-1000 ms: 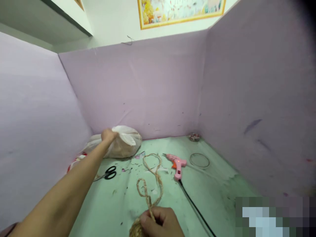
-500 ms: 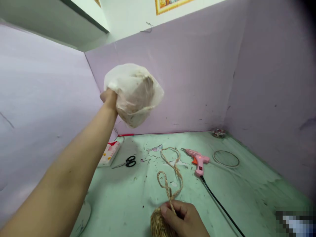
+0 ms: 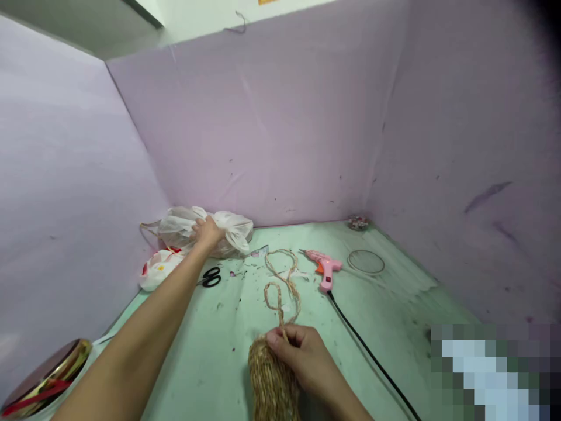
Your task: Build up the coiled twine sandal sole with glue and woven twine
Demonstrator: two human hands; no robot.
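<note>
The white plastic bag (image 3: 234,225), resting at ten o'clock on the green table (image 3: 394,304), is gripped at its top by the left hand (image 3: 208,230). At six o'clock the jute twine roll (image 3: 272,383) is pinched by the right hand (image 3: 302,356). A looped tail (image 3: 280,280) is already unwound toward twelve. The glue gun (image 3: 325,269) and scissors (image 3: 211,276) lie untouched.

gap between scissors (image 3: 210,277) and twine (image 3: 280,313), cord (image 3: 363,345) right

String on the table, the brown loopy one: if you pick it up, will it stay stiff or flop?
Probably floppy: the string lies in loose curls on the table. It looks light, since the right hand pinches it with just fingertips. Its fuzzy, rough look suggests it will not slip much.
</note>
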